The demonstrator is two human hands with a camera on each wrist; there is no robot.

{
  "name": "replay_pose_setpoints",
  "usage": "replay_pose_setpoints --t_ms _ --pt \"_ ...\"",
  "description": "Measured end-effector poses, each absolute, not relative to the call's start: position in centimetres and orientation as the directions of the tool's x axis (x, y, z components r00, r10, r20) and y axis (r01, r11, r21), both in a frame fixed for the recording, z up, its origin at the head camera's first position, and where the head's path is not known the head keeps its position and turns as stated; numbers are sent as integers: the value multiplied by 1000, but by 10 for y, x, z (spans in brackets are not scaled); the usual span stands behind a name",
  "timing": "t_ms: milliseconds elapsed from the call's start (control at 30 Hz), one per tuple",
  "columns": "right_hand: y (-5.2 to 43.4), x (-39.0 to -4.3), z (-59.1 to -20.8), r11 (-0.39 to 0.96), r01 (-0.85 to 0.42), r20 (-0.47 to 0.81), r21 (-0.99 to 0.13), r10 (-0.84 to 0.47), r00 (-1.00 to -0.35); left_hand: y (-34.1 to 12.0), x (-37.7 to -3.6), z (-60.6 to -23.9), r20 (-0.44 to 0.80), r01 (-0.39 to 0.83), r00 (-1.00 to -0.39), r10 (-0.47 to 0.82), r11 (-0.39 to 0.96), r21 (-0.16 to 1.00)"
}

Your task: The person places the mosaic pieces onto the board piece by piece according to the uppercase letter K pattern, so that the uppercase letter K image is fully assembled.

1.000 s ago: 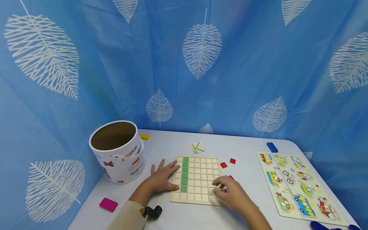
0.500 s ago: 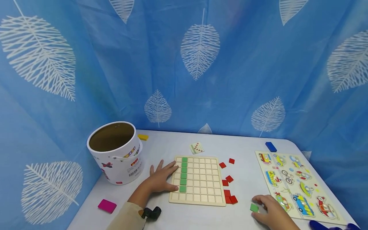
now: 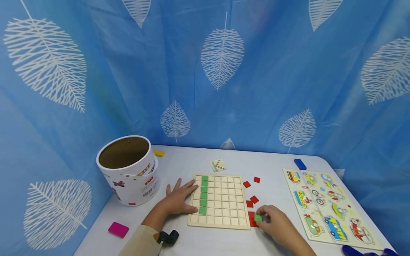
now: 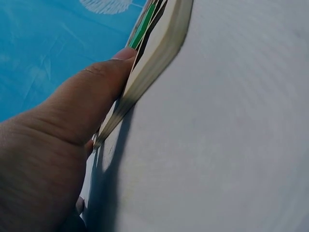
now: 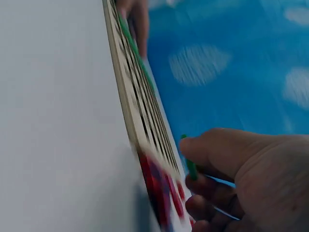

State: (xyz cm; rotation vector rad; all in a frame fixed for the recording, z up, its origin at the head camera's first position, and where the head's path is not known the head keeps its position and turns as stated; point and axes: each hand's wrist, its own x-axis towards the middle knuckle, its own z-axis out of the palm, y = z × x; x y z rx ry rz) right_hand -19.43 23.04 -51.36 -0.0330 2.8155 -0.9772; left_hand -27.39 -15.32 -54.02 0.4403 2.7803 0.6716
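The right hand (image 3: 275, 224) pinches a green tile (image 3: 258, 217) at the grid board's (image 3: 221, 213) four o'clock corner. The left hand (image 3: 179, 197) lies flat, fingers spread, at its nine o'clock edge.

There were 5 green tiles (image 3: 204, 194) in the grid board (image 3: 219, 201), 1 more held, approx. 5 red tiles (image 3: 250, 193), 2 boards.

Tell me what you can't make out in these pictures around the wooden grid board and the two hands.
- Small patterned card, head view: its design is too small to read.
- Red square tiles, right wrist view: motion blur, so no count.
- Small green square tile, head view: partly covered by the right hand.
- Wooden grid board, left wrist view: seen edge-on and cut off by the top edge; the left hand covers part.
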Motion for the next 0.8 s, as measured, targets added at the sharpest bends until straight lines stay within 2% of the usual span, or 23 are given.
replay_pose_setpoints --t_ms 100,167,333,533,800 --pt "181 -202 -510 724 -161 -19 -671 -234 -972 -154 -274 -538 -163 227 -928 334 856 464" --pt "151 -206 -510 681 -256 16 -686 -338 -941 -154 -273 -538 -158 227 -930 331 859 460" --pt "98 -211 -512 623 -331 -29 -709 -494 -869 -151 -273 -538 -152 237 -928 340 854 463" --pt "77 -212 -517 638 -408 2 -654 -538 -843 -150 -273 -540 -155 222 -935 319 868 444" --pt "70 -211 -525 694 -381 23 -611 -466 -884 -151 -275 -541 -152 234 -933 327 869 436"
